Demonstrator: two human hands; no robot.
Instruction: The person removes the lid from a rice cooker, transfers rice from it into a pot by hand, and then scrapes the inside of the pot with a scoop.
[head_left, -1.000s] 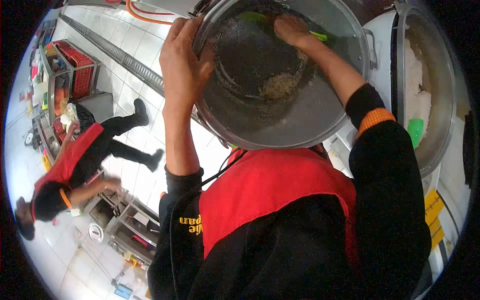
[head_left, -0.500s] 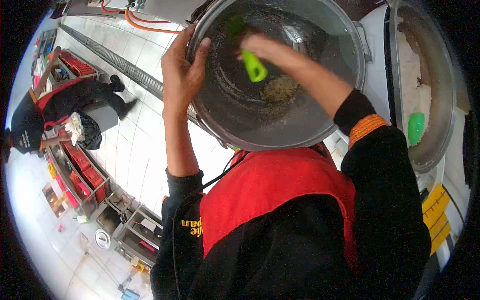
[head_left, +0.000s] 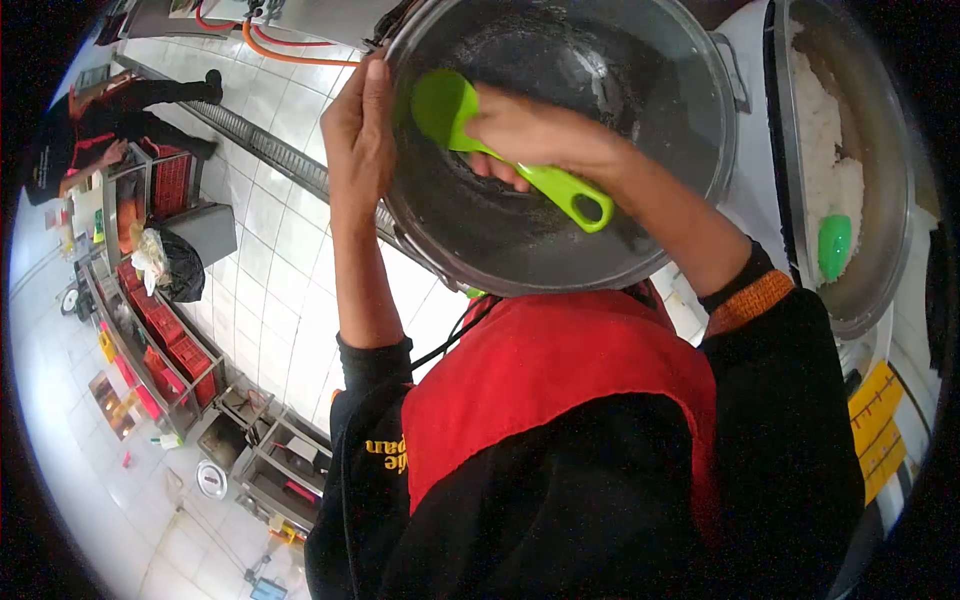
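My left hand (head_left: 358, 128) grips the left rim of a large metal pot (head_left: 660, 235), thumb upright against the edge. Inside the pot, my right hand (head_left: 540, 135) is closed around the neck of a lime-green rice paddle (head_left: 565, 195). The paddle's broad head lies close to the left inner wall, and its looped handle end points down and right. Pale smears and residue mark the dark pot interior. Part of the pot's base is hidden behind my right forearm.
At right stands another large metal pot (head_left: 880, 230) containing white rice (head_left: 828, 130) and a green scoop (head_left: 833, 248). A person (head_left: 110, 130) is by shelving with red crates (head_left: 170, 185) at far left. A black bag (head_left: 183, 265) hangs nearby. An orange hose (head_left: 290, 55) runs behind.
The paddle has swung up to the left wall, and its head now shows clearly. The pale clump seen in the pot is out of sight. The other person has moved further back.
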